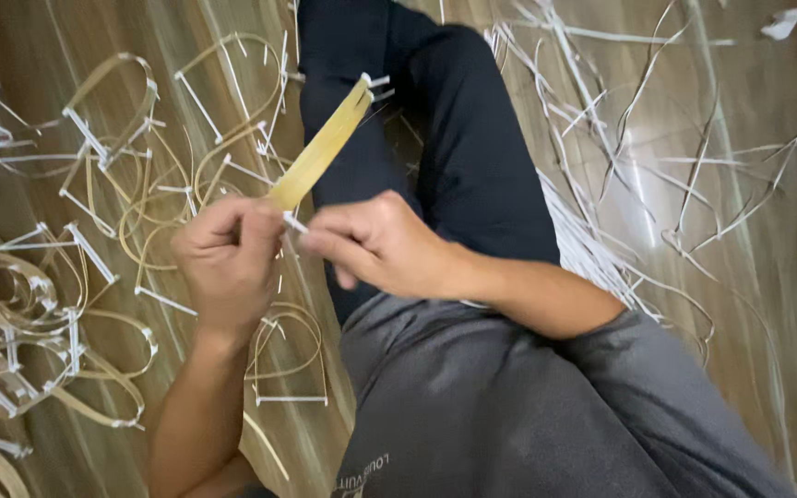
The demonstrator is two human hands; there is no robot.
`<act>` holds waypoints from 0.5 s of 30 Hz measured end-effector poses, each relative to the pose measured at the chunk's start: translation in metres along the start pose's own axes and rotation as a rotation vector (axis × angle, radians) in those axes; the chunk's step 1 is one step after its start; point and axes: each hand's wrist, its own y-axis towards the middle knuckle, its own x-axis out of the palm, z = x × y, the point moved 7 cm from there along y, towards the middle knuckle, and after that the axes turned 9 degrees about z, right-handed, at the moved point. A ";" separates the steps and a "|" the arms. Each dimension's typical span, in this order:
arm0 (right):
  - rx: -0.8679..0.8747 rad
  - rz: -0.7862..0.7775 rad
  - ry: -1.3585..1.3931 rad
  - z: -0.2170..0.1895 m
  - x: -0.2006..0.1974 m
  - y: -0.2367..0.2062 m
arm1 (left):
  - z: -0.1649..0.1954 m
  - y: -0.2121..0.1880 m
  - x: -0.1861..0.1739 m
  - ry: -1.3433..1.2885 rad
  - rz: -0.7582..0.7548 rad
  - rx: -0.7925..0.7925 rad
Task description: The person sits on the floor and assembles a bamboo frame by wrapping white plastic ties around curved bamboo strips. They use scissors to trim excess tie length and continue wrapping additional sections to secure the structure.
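The left hand (228,258) is curled tight around the lower end of a flat yellow bamboo strip (323,148), which slants up over dark trousers (472,138). The right hand (375,242) pinches a thin white sliver (294,222) beside it. Bent strip loops (113,184) lie left on the floor (767,277); loose white slivers (601,120) scatter right.

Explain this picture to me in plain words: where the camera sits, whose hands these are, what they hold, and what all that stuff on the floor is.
The one camera sits on a person's head and looks down, so both hands are that person's own. The left hand has its grip closed on a flat yellowish strip that points up and away. The right hand pinches a small white piece at the strip's lower end. On the wooden floor, bent strip loops lie at the left and loose pale strips at the right. The person wears a grey shirt.
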 end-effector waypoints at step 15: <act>-0.613 0.029 -0.021 -0.028 -0.010 0.063 | 0.003 -0.025 0.027 -0.334 -0.567 -0.431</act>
